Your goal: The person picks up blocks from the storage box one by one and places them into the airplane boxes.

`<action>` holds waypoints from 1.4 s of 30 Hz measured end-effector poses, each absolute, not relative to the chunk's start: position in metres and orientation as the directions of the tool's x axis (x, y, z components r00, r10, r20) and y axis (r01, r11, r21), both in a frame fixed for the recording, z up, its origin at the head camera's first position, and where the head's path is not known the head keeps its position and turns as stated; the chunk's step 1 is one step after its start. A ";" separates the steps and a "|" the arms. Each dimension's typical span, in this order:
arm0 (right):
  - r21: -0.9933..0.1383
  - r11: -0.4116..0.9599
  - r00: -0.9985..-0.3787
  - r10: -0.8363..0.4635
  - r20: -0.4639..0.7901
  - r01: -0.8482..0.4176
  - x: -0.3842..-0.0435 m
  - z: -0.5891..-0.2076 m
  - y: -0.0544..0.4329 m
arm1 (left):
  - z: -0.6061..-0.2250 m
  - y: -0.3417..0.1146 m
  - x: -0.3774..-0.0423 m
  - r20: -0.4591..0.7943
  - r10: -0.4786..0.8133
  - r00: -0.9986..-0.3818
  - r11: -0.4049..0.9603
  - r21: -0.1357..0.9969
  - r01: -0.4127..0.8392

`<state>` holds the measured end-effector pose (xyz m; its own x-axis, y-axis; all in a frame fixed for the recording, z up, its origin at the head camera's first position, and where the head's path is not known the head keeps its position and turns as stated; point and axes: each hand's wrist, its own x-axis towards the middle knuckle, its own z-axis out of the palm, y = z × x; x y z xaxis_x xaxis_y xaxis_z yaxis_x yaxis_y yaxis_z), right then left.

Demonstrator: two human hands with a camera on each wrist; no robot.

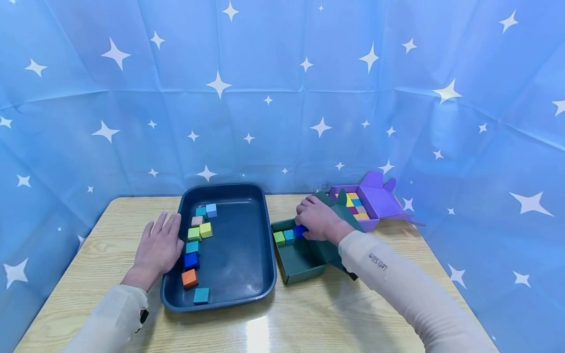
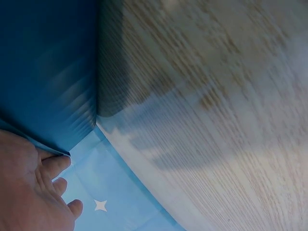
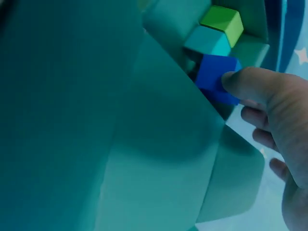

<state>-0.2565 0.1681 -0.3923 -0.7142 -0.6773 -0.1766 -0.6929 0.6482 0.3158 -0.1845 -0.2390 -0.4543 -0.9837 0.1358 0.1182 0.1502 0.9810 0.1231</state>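
My right hand (image 1: pixel 321 218) is over the open dark green box (image 1: pixel 304 274), its thumb and fingers pinching a blue cube (image 3: pixel 216 72). Beside that cube in the box's far row sit a teal cube (image 1: pixel 289 237) and a light green cube (image 1: pixel 279 239). The right wrist view shows the box's raised lid (image 3: pixel 159 125) close by. My left hand (image 1: pixel 160 245) rests with extended fingers at the left rim of a dark blue tray (image 1: pixel 238 299). In the left wrist view its fingertips (image 2: pixel 57 166) touch the rim from outside.
Several cubes lie along the tray's left side, among them an orange cube (image 1: pixel 190 278), a yellow cube (image 1: pixel 205 230) and a light blue cube (image 1: pixel 211 210). Behind the green box, an open purple box (image 1: pixel 372 224) holds several coloured cubes. A starry blue curtain (image 1: pixel 273 137) surrounds the wooden table (image 1: pixel 291 323).
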 end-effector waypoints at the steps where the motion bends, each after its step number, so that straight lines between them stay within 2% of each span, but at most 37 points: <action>1: 0.328 0.642 -0.713 -0.677 -0.182 -0.693 -0.256 -0.393 0.167 | -0.454 -0.239 -0.185 0.119 0.137 -0.983 0.981 0.123 0.151; 7: 0.400 0.619 -0.721 -0.667 -0.188 -0.676 -0.256 -0.400 0.162 | -0.454 -0.239 -0.184 0.117 0.137 -0.984 0.979 0.133 0.153; 15: 0.438 0.623 -0.747 -0.632 -0.207 -0.648 -0.256 -0.412 0.159 | -0.452 -0.238 -0.184 0.125 0.138 -0.983 0.979 0.132 0.154; 27: 0.506 0.610 -0.761 -0.628 -0.162 -0.610 -0.255 -0.423 0.161 | -0.452 -0.238 -0.184 0.130 0.138 -0.982 0.980 0.124 0.155; 35: 0.464 0.634 -0.757 -0.639 -0.135 -0.618 -0.254 -0.420 0.160 | -0.452 -0.238 -0.183 0.121 0.137 -0.983 0.980 0.128 0.152; 42: 0.318 0.712 -0.753 -0.658 -0.011 -0.627 -0.251 -0.391 0.151 | -0.452 -0.238 -0.183 0.120 0.134 -0.984 0.980 0.134 0.150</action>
